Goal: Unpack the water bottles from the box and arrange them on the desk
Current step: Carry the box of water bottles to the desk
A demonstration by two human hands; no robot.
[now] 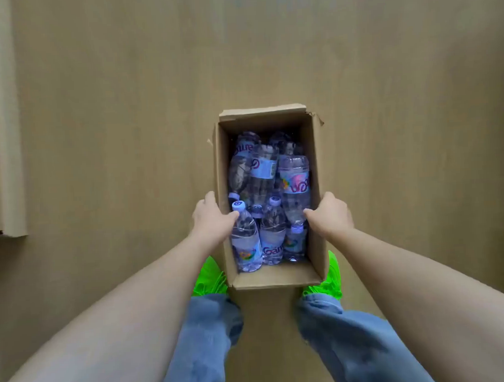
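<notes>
Bottles: the bottles (270,201) all lie inside the box (313,165); I count roughly eight, though those at the 12 o'clock end are piled and dim, so I cannot be sure.
Layout: three stand side by side at the 6 o'clock end, caps towards 12; the rest lie jumbled on top of one another beyond them.
Box: open at the top, flaps up, resting on the floor (126,109) just ahead of my shoes (211,279), which peek out at 7 and 5 o'clock of it.
Left hand: my left hand (210,218) grips the box's 9 o'clock wall, thumb hooked inside against a bottle, fingers wrapped outside.
Right hand: my right hand (329,213) clasps the 3 o'clock wall the same way, thumb inside, fingers outside.
Done: nothing, as far as I can see; no bottle is outside the box.
Left: everything, by my reckoning: getting the box to the desk, lifting each bottle out, standing them in order.
Desk: I cannot tell where it is; a pale furniture edge (7,115) shows at 9 o'clock, but whether that is the desk is unclear.
Step in hand: I judge I am taking hold of the box to lift or shift it.
</notes>
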